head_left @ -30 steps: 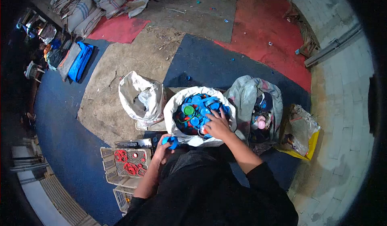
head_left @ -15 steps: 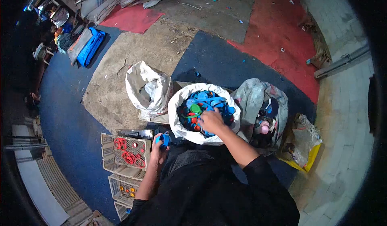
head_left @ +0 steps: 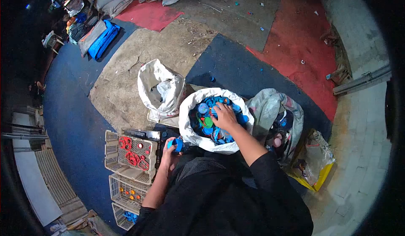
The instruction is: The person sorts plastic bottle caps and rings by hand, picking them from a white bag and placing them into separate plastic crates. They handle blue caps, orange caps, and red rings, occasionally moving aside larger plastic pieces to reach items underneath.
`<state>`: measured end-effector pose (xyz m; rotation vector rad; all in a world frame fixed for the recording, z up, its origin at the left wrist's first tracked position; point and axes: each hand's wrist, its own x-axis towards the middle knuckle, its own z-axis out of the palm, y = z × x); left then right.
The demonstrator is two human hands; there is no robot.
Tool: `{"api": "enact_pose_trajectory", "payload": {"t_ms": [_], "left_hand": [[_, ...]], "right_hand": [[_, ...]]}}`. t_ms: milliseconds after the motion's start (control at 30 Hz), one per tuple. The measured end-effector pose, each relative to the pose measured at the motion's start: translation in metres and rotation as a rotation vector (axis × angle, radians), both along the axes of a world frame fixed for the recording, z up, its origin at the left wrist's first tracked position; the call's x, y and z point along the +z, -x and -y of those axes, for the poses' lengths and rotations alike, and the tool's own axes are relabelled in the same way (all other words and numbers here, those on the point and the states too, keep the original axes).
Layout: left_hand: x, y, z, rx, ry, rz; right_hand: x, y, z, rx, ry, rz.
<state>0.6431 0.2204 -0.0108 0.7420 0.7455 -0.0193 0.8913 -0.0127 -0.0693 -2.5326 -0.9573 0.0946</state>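
Observation:
Blue plastic caps (head_left: 177, 145) are gripped in my left hand (head_left: 168, 155), just left of the middle white sack and beside the upper crate. My right hand (head_left: 225, 117) reaches over the right part of that sack (head_left: 184, 126), its fingers spread on the heap of mostly blue caps (head_left: 203, 108). Nothing shows held in it, though its fingertips partly blend into the heap. A green cap (head_left: 207, 122) lies to the left of my right hand, among blue, red and orange pieces.
At left stand an upper crate (head_left: 109, 151) with red pieces, a middle crate (head_left: 114, 185) with orange caps and a lower crate (head_left: 119, 218) with blue pieces. Another white sack (head_left: 145, 86) stands behind; a grey sack (head_left: 263, 105) and yellow-edged bag (head_left: 314, 181) are right.
My right hand has moved farther back in the sack and its fingers have spread. The green cap now shows lower in the heap. My left hand keeps its blue caps; the view has shifted slightly.

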Motion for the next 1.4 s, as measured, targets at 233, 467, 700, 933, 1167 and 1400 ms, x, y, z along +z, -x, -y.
{"api": "enact_pose_trajectory", "payload": {"t_ms": [233, 467, 700, 933, 1167, 1400], "left_hand": [[0.002, -0.009, 0.003, -0.042, -0.003, -0.012], [-0.003, -0.02, -0.004, -0.1, -0.008, 0.0], [-0.001, -0.038, -0.008, -0.187, -0.015, -0.005], [0.005, -0.06, -0.001, -0.236, 0.012, -0.019], [0.01, -0.075, 0.014, -0.323, -0.002, -0.051], [0.021, -0.087, 0.029, -0.338, 0.096, 0.024]], "right_hand": [[-0.01, 0.005, 0.002, -0.066, 0.027, -0.17], [0.034, 0.021, 0.004, -0.099, -0.35, -0.179], [0.034, 0.038, 0.005, -0.437, -0.898, -0.584], [0.02, 0.059, 0.024, -0.493, -0.683, -0.505], [0.099, 0.086, 0.022, -0.25, -0.459, 0.158], [0.117, 0.104, 0.01, -0.441, -0.969, -0.583]]}}
